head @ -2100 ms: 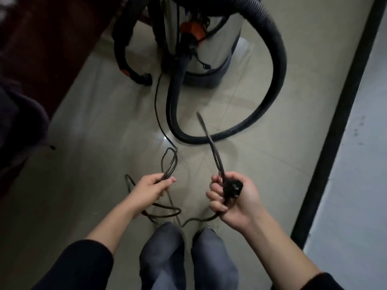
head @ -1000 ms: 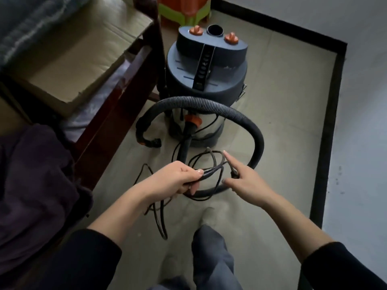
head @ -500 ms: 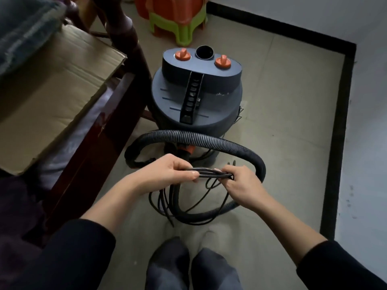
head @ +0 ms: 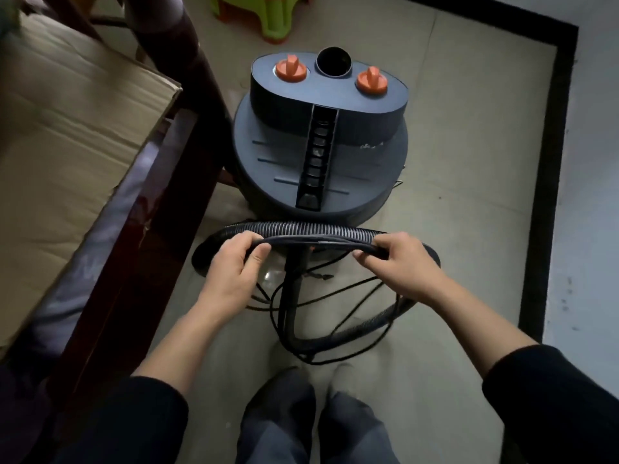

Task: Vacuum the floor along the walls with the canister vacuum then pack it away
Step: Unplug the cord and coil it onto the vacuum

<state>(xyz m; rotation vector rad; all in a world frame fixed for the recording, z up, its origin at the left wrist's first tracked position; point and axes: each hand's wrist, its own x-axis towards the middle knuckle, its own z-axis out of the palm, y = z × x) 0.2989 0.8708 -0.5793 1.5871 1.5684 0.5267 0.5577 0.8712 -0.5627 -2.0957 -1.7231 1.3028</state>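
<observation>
1. Gripping a gathered bundle of thin black power cord (head: 311,242) at both ends, centre of frame: left hand (head: 234,262) and right hand (head: 402,262), fingers curled round it. Held close along the ribbed dark grey plastic hose (head: 301,227); cannot tell whether touching.
2. Standing upper centre, just beyond the hands: dark grey round-lidded canister vacuum (head: 318,162).
3. Risk: slack cord loops (head: 335,296) hanging below the hands, crossing the hose over the pale tiled floor (head: 452,229). Likely to snag or knot round it if pulled tight.
4. Could spill the coil on loosening either grip.
5. Could trip on the trailing loops, lying near the grey-clad feet (head: 281,413) at lower centre.
6. Could catch cord or hose on the dark red wooden furniture frame (head: 150,212), close at left, when lifting.
</observation>
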